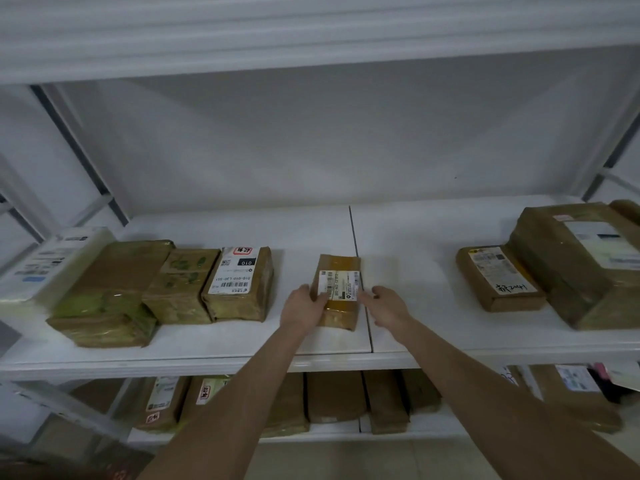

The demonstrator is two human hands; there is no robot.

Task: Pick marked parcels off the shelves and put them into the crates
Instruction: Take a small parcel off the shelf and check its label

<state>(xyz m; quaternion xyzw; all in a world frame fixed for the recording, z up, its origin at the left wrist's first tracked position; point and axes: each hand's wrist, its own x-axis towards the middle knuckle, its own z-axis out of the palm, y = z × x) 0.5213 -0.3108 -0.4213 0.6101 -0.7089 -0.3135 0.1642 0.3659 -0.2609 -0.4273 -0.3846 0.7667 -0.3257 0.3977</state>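
The small parcel (pixel 341 292) lies on the shelf (pixel 415 237) between the hands, left hand (pixel 304 308) on its left edge, right hand (pixel 388 306) at its right. A row of four parcels (pixel 180 285) lies left of the left hand; two touching parcels (pixel 540 271) lie well right of the right hand. Below them, the lower shelf (pixel 332 427) holds more parcels (pixel 336 396).

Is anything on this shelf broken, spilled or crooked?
Nothing looks broken or spilled. Only the small brown taped parcel that the left hand grips lies apart from the others, by the white shelf's seam.
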